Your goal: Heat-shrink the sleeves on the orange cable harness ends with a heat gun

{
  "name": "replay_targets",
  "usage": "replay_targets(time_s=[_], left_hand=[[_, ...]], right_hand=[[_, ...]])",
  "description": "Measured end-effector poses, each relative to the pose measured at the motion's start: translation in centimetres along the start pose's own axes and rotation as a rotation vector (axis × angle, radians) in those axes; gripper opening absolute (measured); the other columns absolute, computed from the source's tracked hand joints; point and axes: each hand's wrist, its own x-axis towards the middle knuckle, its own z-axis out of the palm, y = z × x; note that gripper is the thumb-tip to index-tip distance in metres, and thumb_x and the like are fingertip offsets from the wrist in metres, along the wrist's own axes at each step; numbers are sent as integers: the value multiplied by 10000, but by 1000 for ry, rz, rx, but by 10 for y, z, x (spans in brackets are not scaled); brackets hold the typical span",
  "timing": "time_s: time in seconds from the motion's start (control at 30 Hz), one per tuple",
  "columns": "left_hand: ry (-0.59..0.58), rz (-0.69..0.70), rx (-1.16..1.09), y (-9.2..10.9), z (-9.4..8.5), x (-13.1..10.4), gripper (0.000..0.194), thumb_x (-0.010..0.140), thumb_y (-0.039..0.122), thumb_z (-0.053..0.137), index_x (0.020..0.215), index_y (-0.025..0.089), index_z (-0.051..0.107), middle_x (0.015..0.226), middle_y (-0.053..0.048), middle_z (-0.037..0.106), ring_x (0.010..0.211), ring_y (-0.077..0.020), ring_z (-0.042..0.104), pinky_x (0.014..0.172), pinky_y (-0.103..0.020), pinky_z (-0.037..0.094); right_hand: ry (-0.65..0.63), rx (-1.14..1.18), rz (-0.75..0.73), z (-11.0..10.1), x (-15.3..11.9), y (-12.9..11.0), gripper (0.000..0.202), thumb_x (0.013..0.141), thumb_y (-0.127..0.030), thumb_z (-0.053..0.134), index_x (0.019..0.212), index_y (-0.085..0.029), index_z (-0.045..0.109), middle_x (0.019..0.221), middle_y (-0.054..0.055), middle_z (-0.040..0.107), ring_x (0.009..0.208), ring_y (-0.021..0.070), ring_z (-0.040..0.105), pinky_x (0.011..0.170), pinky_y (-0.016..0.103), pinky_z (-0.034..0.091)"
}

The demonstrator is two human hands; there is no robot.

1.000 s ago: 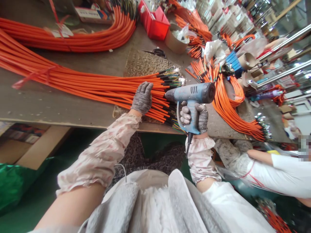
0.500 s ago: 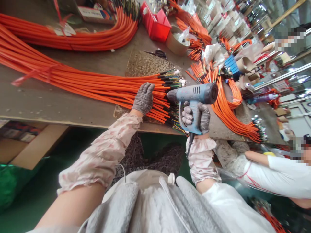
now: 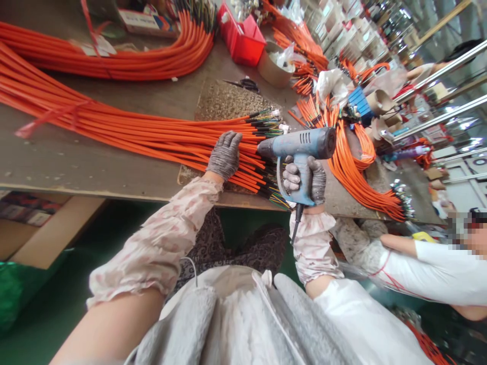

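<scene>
**Blue gun (image 3: 299, 144) levelled at the orange cables (image 3: 152, 132)**

The right hand (image 3: 318, 185) is clamped on the gun's handle, fingers inside the looped guard. The left hand (image 3: 223, 154) lies apart from it, knuckles up, across the cables just short of their ends; whether its fingers curl round any strand is hidden. The cables lie along the desk (image 3: 95, 172) near its front edge, their ends fanned over a speckled board (image 3: 218, 99), with the nozzle close above them. Whether it touches cannot be told.

Good handling here means a flat, even spread, so that no black sleeve (image 3: 262, 123) hides beneath another. If the gun blows hot air, as its shape suggests, short steady sweeps would suit better than lingering on one spot, and the gloved left fingers belong well clear of the outlet. The power cord (image 3: 297, 220) is best left hanging free of the desk edge.

The cables are smooth, round and satiny, gathered by a crinkled red plastic tie (image 3: 57, 115); beyond the sleeves, thin coloured wires splay out. The gloves are ribbed grey knit, the gun's casing scuffed, its barrel tapering to a dark snout. The board is coarse and pitted against the duller, smoother desktop.
</scene>
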Motion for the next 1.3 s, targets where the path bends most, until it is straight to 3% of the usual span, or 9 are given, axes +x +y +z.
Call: replay_targets(time_s=[0.3,0.5,0.57,0.7,0.8,0.87,1.03,1.23,1.3], left_hand=[[-6,-15,-30,2,-2,1,580,976,166,495,1551,113,551,1580,-214,554,1556,-346,448,1355,-580,303],[-6,-13,-22,1,-1,1,581,967,154,504,1545,130,557,1559,-208,575,1542,-344,468,1349,-575,318],[-10,-14,-13,0,-1,1,574,973,153,494,1542,120,560,1555,-217,574,1542,-349,465,1347,-578,322],[-15,-16,3,0,0,1,565,989,158,469,1545,108,558,1554,-227,570,1543,-352,461,1343,-585,329],[-12,-10,5,0,0,1,559,992,162,468,1540,110,562,1548,-221,576,1537,-347,468,1346,-575,328],[-7,-12,1,-1,0,1,553,992,165,470,1534,116,568,1543,-214,581,1534,-343,472,1347,-566,329],[-10,-16,-24,-3,1,0,572,966,166,503,1533,145,574,1539,-197,587,1531,-345,472,1347,-573,327],[-10,0,13,-5,2,-1,568,977,190,477,1532,121,574,1532,-207,593,1514,-351,487,1346,-573,325],[-5,4,18,-6,2,-1,567,970,192,486,1524,126,584,1517,-200,606,1499,-350,504,1340,-569,336]], right_hand=[[88,50,-13,-7,-11,-13,433,822,-401,674,1167,-166,558,738,-10,643,542,121,487,445,210,400],[161,82,-20,-8,-10,-15,426,781,-433,627,1105,-157,654,683,4,647,496,109,459,389,204,366],[183,94,-13,-5,-10,-17,480,711,-456,603,1116,-224,717,678,2,663,494,124,455,375,227,358],[262,139,75,8,-14,-22,656,472,-492,524,1092,-528,737,652,-39,690,563,208,495,391,315,335],[324,111,119,11,-15,-23,695,414,-484,501,1064,-602,720,623,-50,692,649,262,550,410,334,315],[267,81,101,5,-14,-22,683,460,-482,531,1108,-555,733,659,-39,712,654,258,566,412,333,330],[46,75,33,-12,-4,-26,485,745,-456,630,1121,-156,686,730,26,702,532,123,497,415,229,413],[-87,68,16,-12,18,-50,645,706,-401,783,1213,-60,579,847,45,723,642,118,583,454,187,441],[-103,75,23,-12,26,-56,628,750,-394,788,1217,-39,563,867,48,729,654,103,588,494,192,479]])
